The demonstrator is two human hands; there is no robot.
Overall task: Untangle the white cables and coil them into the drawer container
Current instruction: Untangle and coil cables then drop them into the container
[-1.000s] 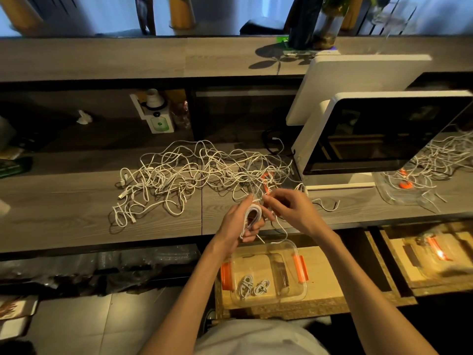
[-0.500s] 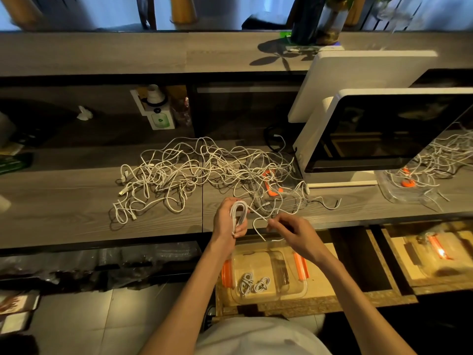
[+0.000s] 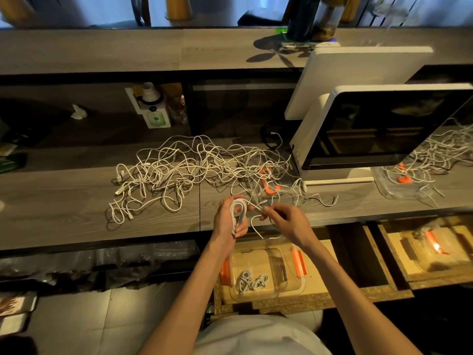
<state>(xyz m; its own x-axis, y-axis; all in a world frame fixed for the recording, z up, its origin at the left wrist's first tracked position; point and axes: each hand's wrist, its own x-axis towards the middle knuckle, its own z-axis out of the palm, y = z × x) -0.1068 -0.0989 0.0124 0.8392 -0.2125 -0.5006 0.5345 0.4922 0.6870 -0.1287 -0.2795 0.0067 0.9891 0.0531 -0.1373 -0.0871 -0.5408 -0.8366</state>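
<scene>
Head view: The left hand (image 3: pixel 227 221) grips a partly wound white coil (image 3: pixel 237 213), fingers curled round its loops, above the front edge of the wooden counter (image 3: pixel 64 213). The right hand (image 3: pixel 284 221) pinches the loose tail of the same cable (image 3: pixel 256 224) between thumb and fingertips, just beside the coil. The tail hangs in a loop between the two hands.

A large tangle of white cables (image 3: pixel 184 172) lies spread over the counter behind the hands, reaching to the base of a white monitor (image 3: pixel 384 129).

Below the hands, an open drawer (image 3: pixel 320 301) holds a clear container (image 3: pixel 294 285) with orange latches. Two small finished coils (image 3: pixel 252 280) lie side by side in the container's near left part.
</scene>
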